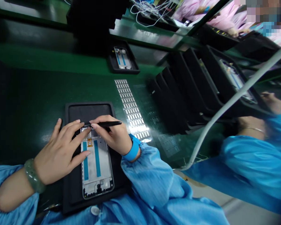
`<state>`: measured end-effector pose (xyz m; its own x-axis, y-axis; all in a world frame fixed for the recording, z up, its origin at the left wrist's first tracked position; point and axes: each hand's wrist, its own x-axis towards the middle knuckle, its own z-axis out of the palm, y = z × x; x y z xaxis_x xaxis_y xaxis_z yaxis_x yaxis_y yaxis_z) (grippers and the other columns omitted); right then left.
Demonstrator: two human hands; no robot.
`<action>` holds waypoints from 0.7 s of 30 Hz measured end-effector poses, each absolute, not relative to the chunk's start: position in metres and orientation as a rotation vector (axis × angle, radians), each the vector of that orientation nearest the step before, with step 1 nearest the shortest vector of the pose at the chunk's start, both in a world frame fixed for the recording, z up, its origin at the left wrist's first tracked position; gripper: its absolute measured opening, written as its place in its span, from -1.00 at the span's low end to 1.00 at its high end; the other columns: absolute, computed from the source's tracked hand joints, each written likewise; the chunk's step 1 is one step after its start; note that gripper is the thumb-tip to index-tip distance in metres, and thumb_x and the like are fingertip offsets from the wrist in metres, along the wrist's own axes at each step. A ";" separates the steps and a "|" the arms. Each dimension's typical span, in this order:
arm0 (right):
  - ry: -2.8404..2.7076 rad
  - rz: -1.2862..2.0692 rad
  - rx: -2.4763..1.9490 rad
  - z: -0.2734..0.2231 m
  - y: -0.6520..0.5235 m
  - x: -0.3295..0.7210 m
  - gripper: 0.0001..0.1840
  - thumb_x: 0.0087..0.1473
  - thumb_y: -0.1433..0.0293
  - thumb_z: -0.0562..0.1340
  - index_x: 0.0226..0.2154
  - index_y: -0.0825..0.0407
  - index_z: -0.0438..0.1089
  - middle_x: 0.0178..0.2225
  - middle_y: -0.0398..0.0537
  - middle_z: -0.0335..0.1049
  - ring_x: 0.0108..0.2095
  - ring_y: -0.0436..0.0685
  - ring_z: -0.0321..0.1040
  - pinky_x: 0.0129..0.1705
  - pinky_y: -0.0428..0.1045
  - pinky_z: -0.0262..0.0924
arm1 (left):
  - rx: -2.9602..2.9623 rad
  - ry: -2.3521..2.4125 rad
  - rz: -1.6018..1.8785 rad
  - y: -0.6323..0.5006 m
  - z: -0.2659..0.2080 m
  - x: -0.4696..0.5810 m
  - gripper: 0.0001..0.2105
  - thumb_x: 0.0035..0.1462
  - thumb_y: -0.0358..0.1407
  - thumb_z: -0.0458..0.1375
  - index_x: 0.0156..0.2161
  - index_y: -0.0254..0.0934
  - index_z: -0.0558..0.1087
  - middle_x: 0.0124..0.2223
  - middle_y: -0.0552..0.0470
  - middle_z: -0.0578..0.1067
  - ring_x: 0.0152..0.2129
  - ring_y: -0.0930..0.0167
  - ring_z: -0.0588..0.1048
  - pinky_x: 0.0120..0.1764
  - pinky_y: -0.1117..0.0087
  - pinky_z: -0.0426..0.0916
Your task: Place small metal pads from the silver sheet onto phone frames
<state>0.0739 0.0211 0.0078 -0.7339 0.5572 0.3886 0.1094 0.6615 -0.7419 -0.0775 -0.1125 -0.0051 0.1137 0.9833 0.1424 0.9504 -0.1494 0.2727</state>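
A phone frame (pixel 91 165) with two blue strips and a small orange flex cable (pixel 90 142) lies in a black foam tray (pixel 72 190) in front of me. My left hand (pixel 63 150) rests over the frame's left side, fingers spread, with fingertips touching near its top edge. Between the thumb and fingers of my right hand (pixel 115 134) is a slim black pen-like tool (pixel 109 123). Its tip points left at the top end of the frame, where my fingers partly hide it.
A sheet of small pale stickers (pixel 131 106) lies right of the tray. Behind it sits another black tray (pixel 124 57) with a phone frame. Several black trays (pixel 189 84) lean at the right. A grey cable (pixel 224 107) crosses before a co-worker's blue sleeve (pixel 255 159).
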 end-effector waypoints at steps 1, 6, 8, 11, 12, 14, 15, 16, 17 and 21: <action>-2.278 0.949 -0.478 0.007 0.021 0.074 -0.88 0.16 0.36 0.15 -0.26 0.02 0.35 -0.28 -0.07 0.48 -0.23 0.02 0.44 -0.14 -0.04 0.36 | 2.260 1.971 0.442 -0.113 -0.005 -0.078 -0.46 0.17 -0.10 0.01 0.22 -0.23 0.13 0.15 -0.22 0.25 0.16 0.11 0.17 0.17 -0.18 -0.06; -2.221 0.976 -0.439 0.006 0.019 0.074 -0.91 0.15 0.38 0.16 -0.26 0.01 0.34 -0.25 -0.04 0.48 -0.18 0.05 0.43 -0.10 0.00 0.36 | 2.280 1.971 0.423 -0.112 -0.006 -0.078 -0.46 0.17 -0.08 -0.01 0.22 -0.25 0.13 0.15 -0.23 0.25 0.17 0.11 0.16 0.17 -0.18 -0.06; -2.140 1.026 -0.531 0.007 0.020 0.074 -0.90 0.13 0.39 0.17 -0.25 0.03 0.34 -0.24 -0.03 0.47 -0.20 0.03 0.44 -0.16 -0.05 0.38 | 2.279 1.973 0.407 -0.112 -0.006 -0.078 -0.46 0.19 -0.08 -0.03 0.22 -0.24 0.12 0.15 -0.22 0.25 0.17 0.13 0.16 0.17 -0.18 -0.06; -2.080 1.138 -0.635 0.007 0.022 0.073 -0.88 0.12 0.37 0.18 -0.26 0.05 0.35 -0.26 -0.04 0.45 -0.27 -0.01 0.45 -0.27 -0.12 0.40 | 2.277 1.972 0.412 -0.112 -0.005 -0.078 -0.47 0.19 -0.08 -0.04 0.22 -0.24 0.13 0.15 -0.21 0.25 0.17 0.14 0.15 0.18 -0.17 -0.06; -2.079 1.172 -0.655 0.007 0.022 0.073 -0.88 0.12 0.37 0.18 -0.27 0.05 0.34 -0.28 -0.05 0.44 -0.29 -0.01 0.45 -0.28 -0.12 0.40 | 2.275 1.972 0.417 -0.112 -0.005 -0.077 -0.47 0.19 -0.08 -0.04 0.21 -0.25 0.13 0.15 -0.21 0.25 0.17 0.14 0.15 0.18 -0.17 -0.07; -2.090 1.224 -0.674 0.007 0.023 0.072 -0.88 0.11 0.35 0.18 -0.28 0.05 0.33 -0.29 -0.06 0.44 -0.30 -0.01 0.45 -0.28 -0.12 0.39 | 2.272 1.969 0.419 -0.112 -0.005 -0.077 -0.47 0.19 -0.08 -0.03 0.21 -0.25 0.14 0.16 -0.21 0.24 0.17 0.13 0.16 0.18 -0.17 -0.07; -2.095 1.239 -0.677 0.007 0.024 0.072 -0.89 0.12 0.35 0.17 -0.28 0.05 0.32 -0.30 -0.07 0.44 -0.29 -0.01 0.45 -0.28 -0.12 0.39 | 2.269 1.969 0.419 -0.112 -0.005 -0.077 -0.47 0.19 -0.08 -0.03 0.21 -0.26 0.14 0.16 -0.21 0.24 0.17 0.12 0.16 0.18 -0.18 -0.07; -2.099 1.247 -0.674 0.007 0.024 0.072 -0.89 0.12 0.35 0.17 -0.28 0.05 0.32 -0.31 -0.07 0.44 -0.30 -0.02 0.45 -0.28 -0.13 0.39 | 2.267 1.968 0.415 -0.112 -0.005 -0.078 -0.47 0.19 -0.08 -0.03 0.21 -0.26 0.14 0.16 -0.22 0.24 0.17 0.12 0.15 0.18 -0.18 -0.07; -2.105 1.248 -0.668 0.007 0.024 0.072 -0.89 0.12 0.36 0.17 -0.28 0.05 0.32 -0.31 -0.08 0.44 -0.31 -0.03 0.45 -0.28 -0.14 0.38 | 2.265 1.967 0.410 -0.112 -0.005 -0.078 -0.47 0.19 -0.08 -0.03 0.21 -0.26 0.14 0.16 -0.22 0.24 0.17 0.12 0.15 0.17 -0.18 -0.06; -2.145 1.202 -0.645 0.006 0.023 0.072 -0.90 0.13 0.37 0.16 -0.29 0.06 0.33 -0.31 -0.09 0.44 -0.33 -0.05 0.45 -0.27 -0.16 0.37 | 2.265 1.967 0.398 -0.113 -0.004 -0.078 -0.47 0.19 -0.08 -0.03 0.21 -0.26 0.15 0.15 -0.22 0.25 0.16 0.12 0.16 0.18 -0.18 -0.07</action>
<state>0.0715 0.0234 0.0058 -0.7080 0.6578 0.2570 0.1240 0.4741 -0.8717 -0.0779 -0.1127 -0.0043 0.1233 0.9849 0.1217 0.9547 -0.1512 0.2564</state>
